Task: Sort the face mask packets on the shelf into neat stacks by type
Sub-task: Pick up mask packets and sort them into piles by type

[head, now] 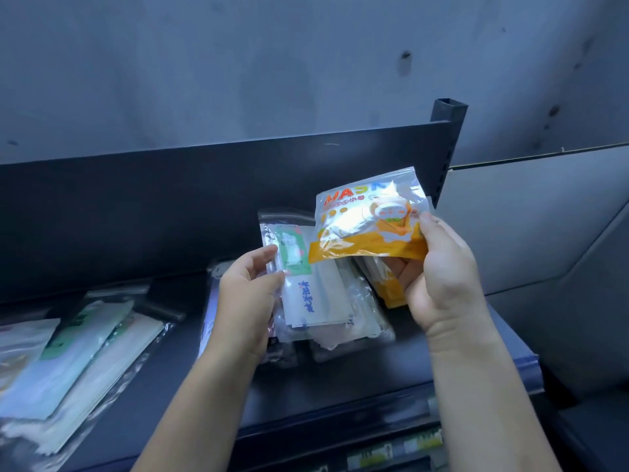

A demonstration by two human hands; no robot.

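Note:
My right hand (pixel 442 267) grips an orange and clear mask packet (pixel 367 223) with a cartoon figure, lifted above the shelf. My left hand (pixel 248 294) pinches the left edge of a clear packet with a green label (pixel 289 250), which stands tilted up from a loose pile of clear and white packets (pixel 333 311). Another orange packet (pixel 391 291) lies in that pile under my right hand. A separate stack of green and white packets (pixel 75 352) rests at the left of the dark shelf (pixel 323 379).
The shelf's dark back panel (pixel 170 206) rises behind the packets, with a metal upright post (pixel 446 144) at its right end. A grey wall is behind. Price labels (pixel 391 454) run along a lower shelf edge.

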